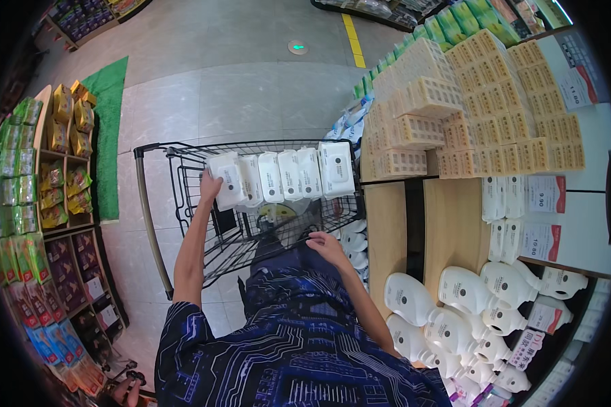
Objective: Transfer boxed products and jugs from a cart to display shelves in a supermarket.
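Note:
A black wire shopping cart [265,224] stands before me, its curved handle [150,219] at the left. Along its far side runs a row of white soft packs of wipes [271,178]. My left hand [211,187] grips the leftmost pack [229,179], which leans slightly; the thumb lies on its front. At the right end a larger white pack [336,170] faces upward. My right hand [327,245] is over the cart's near right edge, fingers slightly curled and apart, with nothing seen in it. Through the wire a yellowish round thing [276,212] shows in the cart.
Right of the cart, a wooden display shelf [450,224] bears stacked beige tissue packs [499,107], white packs [504,198] and white jugs [412,300]. Snack shelves [66,157] stand at the left beside a green mat [109,127]. Grey tiled floor [234,96] lies beyond the cart.

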`<state>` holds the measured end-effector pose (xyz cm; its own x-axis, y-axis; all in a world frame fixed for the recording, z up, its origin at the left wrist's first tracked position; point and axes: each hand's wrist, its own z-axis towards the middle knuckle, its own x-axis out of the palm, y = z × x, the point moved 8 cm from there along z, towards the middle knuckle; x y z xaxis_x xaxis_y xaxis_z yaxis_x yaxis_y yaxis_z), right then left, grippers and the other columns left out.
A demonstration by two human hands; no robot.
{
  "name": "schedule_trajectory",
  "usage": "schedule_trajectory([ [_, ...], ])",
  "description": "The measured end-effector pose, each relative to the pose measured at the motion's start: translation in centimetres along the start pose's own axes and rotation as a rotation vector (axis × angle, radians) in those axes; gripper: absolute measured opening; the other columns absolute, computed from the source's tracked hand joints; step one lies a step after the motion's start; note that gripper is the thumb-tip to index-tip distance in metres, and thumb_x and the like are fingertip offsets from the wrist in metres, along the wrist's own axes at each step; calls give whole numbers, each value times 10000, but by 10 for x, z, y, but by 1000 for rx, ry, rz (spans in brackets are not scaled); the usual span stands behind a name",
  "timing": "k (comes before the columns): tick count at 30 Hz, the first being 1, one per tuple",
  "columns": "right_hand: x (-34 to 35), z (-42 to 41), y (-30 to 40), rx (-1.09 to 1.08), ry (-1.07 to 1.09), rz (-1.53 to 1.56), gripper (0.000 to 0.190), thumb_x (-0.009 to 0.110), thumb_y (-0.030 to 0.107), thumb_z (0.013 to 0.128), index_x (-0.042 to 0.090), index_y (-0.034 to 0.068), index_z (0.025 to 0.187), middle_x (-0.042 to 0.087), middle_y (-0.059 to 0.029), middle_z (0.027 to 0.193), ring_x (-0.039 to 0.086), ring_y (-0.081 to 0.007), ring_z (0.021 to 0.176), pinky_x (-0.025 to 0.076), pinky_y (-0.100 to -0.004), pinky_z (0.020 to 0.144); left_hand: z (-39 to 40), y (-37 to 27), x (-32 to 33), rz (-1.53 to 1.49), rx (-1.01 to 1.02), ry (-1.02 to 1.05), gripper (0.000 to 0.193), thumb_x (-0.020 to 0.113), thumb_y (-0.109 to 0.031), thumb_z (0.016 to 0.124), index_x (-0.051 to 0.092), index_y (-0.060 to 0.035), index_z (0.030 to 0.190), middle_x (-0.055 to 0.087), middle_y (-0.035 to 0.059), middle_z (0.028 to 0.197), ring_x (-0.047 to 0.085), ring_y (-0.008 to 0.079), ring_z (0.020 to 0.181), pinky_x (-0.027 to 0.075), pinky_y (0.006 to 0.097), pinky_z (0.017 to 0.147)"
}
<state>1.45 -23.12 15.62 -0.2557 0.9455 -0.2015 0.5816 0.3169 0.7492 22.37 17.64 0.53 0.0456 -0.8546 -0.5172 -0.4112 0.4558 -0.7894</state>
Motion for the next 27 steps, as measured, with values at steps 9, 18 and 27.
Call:
schedule_trajectory([
  [9, 12, 9, 11, -29, 14, 16, 423, 735, 209, 888, 629, -58, 1198, 705, -140, 1056, 674, -185, 969, 529, -297, 846, -23, -11, 7, 209, -106, -61, 1196, 870, -468, 624, 222, 127, 1434, 502, 350, 1294, 541, 444, 1199, 469, 459, 997],
  [18, 2, -1, -17, 13, -25, 8, 432, 741, 220, 880, 635, -61, 1191, 707, -147, 1063, 678, -194, 974, 530, -307, 854, -51, -55, 7, 466, -142, -221, 1216, 861, -375, 600, 156, 81, 1480, 439, 346, 1320, 461, 472, 1236, 437, 499, 1023],
  [27, 4, 1, -24, 33, -26, 22, 416, 738, 224, 885, 641, -49, 1184, 708, -135, 1064, 679, -190, 978, 530, -305, 855, -58, -71, 7, 409, -180, -212, 1155, 861, -390, 586, 236, 34, 1460, 484, 302, 1267, 505, 442, 1178, 474, 504, 963],
])
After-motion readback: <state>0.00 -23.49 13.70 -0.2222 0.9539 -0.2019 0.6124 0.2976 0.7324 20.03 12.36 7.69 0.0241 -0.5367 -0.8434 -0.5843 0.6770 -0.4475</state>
